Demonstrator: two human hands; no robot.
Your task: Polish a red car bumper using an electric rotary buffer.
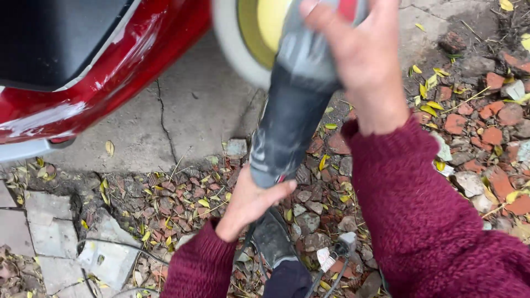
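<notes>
With your right hand (367, 60) clamped on the grey polisher (290, 118) head and left hand (251, 201) gripping its rear, the trailing black cord (331, 270) could snag the rubble and jerk the white-and-yellow pad (245, 33) against the red car panel (110, 60) at far left.

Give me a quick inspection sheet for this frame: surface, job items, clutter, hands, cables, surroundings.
Surface: cracked concrete slab, giving way to loose brick rubble.
Job's things: grey handheld polisher with a white-rimmed yellow pad, blurred; red vehicle panel beside it, smeared with whitish streaks.
Clutter: yellow fallen leaves, broken pavers.
Hands: left hand under the polisher's rear end; right hand over its head; maroon sleeves.
Cables: thin cables and a plug near a dark shoe; another cable lower left.
Surroundings: outdoors; nothing else seen.
</notes>
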